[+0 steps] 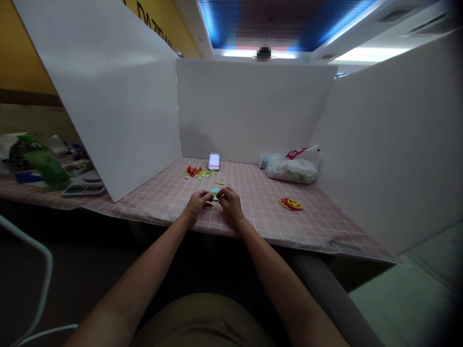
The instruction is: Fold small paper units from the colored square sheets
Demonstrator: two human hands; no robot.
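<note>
Near the front of the table, my left hand (198,200) and my right hand (230,199) meet with fingertips pinched together. Between them is a small yellow piece (215,193), held from both sides; the fingers cover much of it. A light blue piece (214,190) shows just behind and under the fingertips, and I cannot tell whether it is held or lies on the cloth. Just beyond my hands lies a loose yellow-green folded piece (220,182). Farther back is a small heap of orange-red pieces (194,170) with several yellow-green pieces (203,173) beside it.
A phone (214,161) with a lit screen stands at the back of the pink checked tablecloth (249,193). Red and yellow cut-out shapes (291,204) lie to the right, and a white plastic bag (292,169) rests behind them. White panels (253,106) enclose three sides.
</note>
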